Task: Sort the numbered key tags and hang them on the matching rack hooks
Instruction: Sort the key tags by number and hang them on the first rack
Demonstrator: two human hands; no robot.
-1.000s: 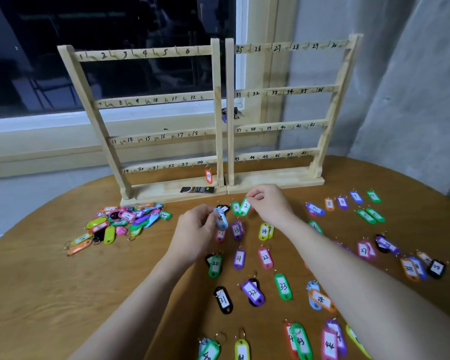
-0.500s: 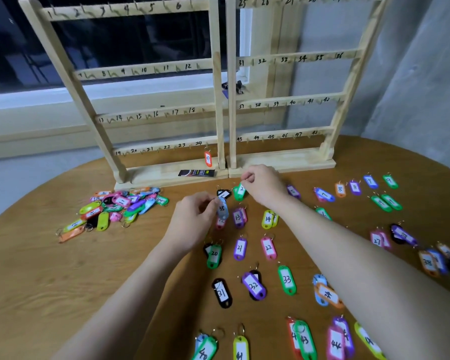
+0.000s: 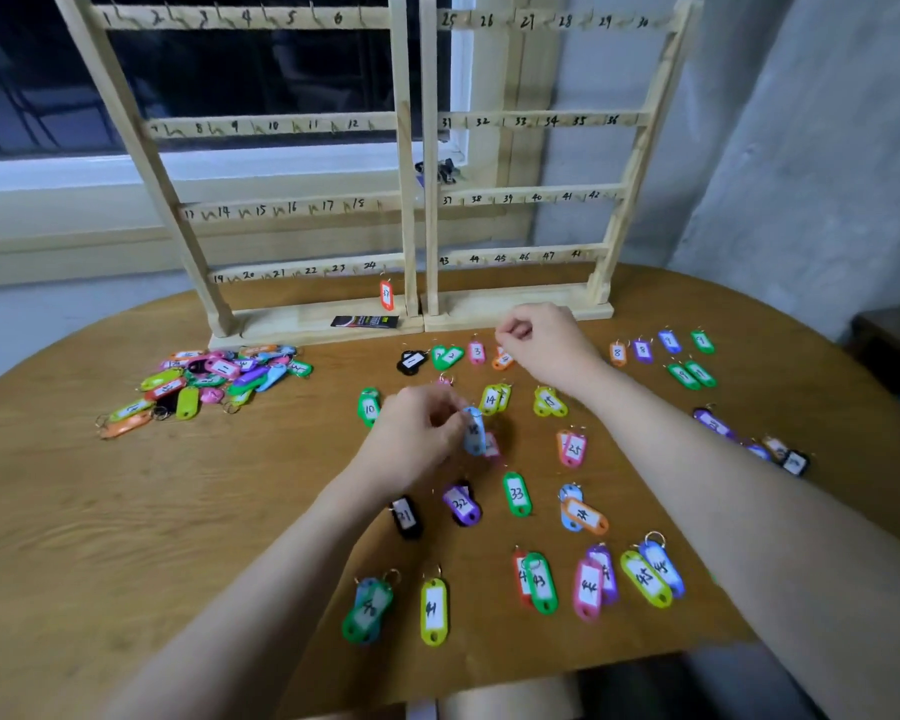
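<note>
The round wooden table [image 3: 100,537] fills the near view, its grain running left to right, with sorted key tags laid out in loose rows – a yellow-green tag marked 41 [image 3: 434,610] nearest, a green 33 [image 3: 516,494] farther in. The left hand [image 3: 411,439] hangs over the middle rows, fingers curled, pinching a pale blue tag [image 3: 474,431] by its top end. Beyond it the right hand [image 3: 546,340] is curled over the far row beside an orange tag [image 3: 503,359]; whether it holds anything cannot be told. An unsorted heap of tags [image 3: 204,384] lies to the left. Behind stand two wooden racks [image 3: 411,148] with numbered hooks, one red tag [image 3: 386,295] hanging at the lower bar's end – then a dark window [image 3: 255,75] and a grey wall [image 3: 827,148].

Since half a second ago the view has moved closer and tilted down, the right hand has shifted rightward along the far row, and the left hand keeps its blue tag.
</note>
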